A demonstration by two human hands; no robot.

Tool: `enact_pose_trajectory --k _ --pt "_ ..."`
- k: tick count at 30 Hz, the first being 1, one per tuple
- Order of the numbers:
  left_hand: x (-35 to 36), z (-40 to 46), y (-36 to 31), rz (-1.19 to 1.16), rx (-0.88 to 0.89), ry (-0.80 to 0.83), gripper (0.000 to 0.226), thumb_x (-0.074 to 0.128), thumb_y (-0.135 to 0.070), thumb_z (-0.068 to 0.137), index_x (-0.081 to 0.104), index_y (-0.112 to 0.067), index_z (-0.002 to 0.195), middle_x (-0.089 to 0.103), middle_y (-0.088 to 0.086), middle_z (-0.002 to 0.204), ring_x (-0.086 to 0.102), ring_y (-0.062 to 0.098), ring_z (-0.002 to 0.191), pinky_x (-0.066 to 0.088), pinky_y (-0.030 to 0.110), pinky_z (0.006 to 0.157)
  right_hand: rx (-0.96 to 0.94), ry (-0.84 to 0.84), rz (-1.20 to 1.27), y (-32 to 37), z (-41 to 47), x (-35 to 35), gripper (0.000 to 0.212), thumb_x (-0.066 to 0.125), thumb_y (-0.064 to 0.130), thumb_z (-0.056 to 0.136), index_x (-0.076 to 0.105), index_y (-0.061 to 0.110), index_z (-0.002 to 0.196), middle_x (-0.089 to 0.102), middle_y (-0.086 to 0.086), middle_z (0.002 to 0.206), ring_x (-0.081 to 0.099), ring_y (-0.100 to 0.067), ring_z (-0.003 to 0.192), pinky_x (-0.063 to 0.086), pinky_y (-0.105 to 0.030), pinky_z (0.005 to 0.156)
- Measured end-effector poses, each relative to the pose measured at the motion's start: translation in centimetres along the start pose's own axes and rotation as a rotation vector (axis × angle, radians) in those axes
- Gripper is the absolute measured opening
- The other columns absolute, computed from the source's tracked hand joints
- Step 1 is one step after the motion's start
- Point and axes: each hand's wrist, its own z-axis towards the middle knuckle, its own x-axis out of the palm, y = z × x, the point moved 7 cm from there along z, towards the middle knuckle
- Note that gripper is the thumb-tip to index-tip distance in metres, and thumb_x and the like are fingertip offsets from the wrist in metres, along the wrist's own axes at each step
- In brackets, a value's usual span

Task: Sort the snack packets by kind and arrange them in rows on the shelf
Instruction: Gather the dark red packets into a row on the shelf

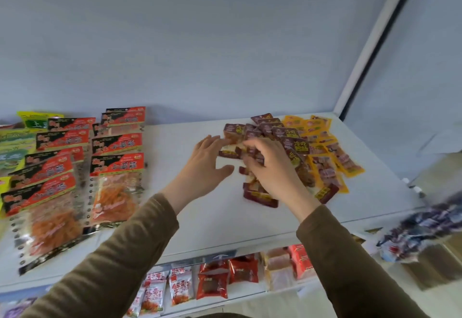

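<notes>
Maroon packets (268,137) heaped mid-shelf (212,217), right of centre, yellow packets (325,152) just beyond — right hand (272,167) curled, pinching maroon ones; left hand (205,165) spread, fingertips touching pile. Risk: loose heap slides — kinds mix again.

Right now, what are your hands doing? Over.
Right hand gripping maroon packets. Left hand open, touching one. Yellow packets crowd alongside; nothing blocking.
</notes>
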Motion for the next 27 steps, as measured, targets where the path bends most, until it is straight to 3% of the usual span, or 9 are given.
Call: enact_pose_trajectory --k 6,9,14,18,27 --pt "5.1 2.1 -2.6 -0.033 -0.109 0.069 0.069 0.066 -0.043 0.095 0.033 -0.038 0.154 0.029 -0.008 0.164 0.022 0.019 0.151 0.025 0.044 0.121 0.082 0.058 -0.027 -8.8 -0.5 -4.8 0.035 0.057 0.026 0.101 0.055 0.029 0.136 0.052 0.011 0.142 0.041 -0.014 0.135 0.039 -0.031 0.106" --pt "6.6 3.1 -2.9 -0.022 -0.200 0.066 0.072 0.066 -0.049 0.094 0.029 -0.039 0.155 0.024 -0.007 0.166 0.022 0.021 0.151 0.026 0.048 0.120 0.007 0.130 -0.090 -10.5 -0.3 -4.9 0.039 0.058 0.027 0.100 0.053 0.030 0.139 0.049 0.010 0.144 0.039 -0.014 0.138 0.036 -0.031 0.109" --pt "7.4 5.6 -3.3 0.154 -0.154 -0.023 0.065 0.044 -0.059 0.100 0.022 -0.043 0.159 0.010 -0.006 0.171 -0.001 0.023 0.158 0.009 0.053 0.126 -0.198 0.246 -0.214 -9.7 0.5 -1.9 0.050 0.053 0.024 0.102 0.041 0.026 0.151 0.032 0.005 0.161 0.020 -0.020 0.150 0.018 -0.043 0.124" --pt "9.6 7.6 -2.9 0.374 -0.157 0.100 0.062 0.023 -0.068 0.101 0.007 -0.052 0.158 -0.008 -0.006 0.171 -0.017 0.028 0.156 -0.006 0.054 0.124 -0.220 0.276 -0.331 -10.1 2.0 0.2 0.053 0.042 0.028 0.106 0.029 0.025 0.157 0.021 0.003 0.166 0.009 -0.023 0.154 0.011 -0.052 0.124" --pt "9.5 7.1 -0.7 0.387 -0.301 0.085 0.068 0.025 -0.076 0.096 0.006 -0.053 0.157 0.001 -0.005 0.172 -0.006 0.027 0.158 0.000 0.057 0.125 -0.157 0.248 -0.388 -12.7 3.5 0.1 0.050 0.031 0.033 0.109 0.026 0.025 0.158 0.022 0.006 0.165 0.008 -0.025 0.154 0.016 -0.052 0.124"
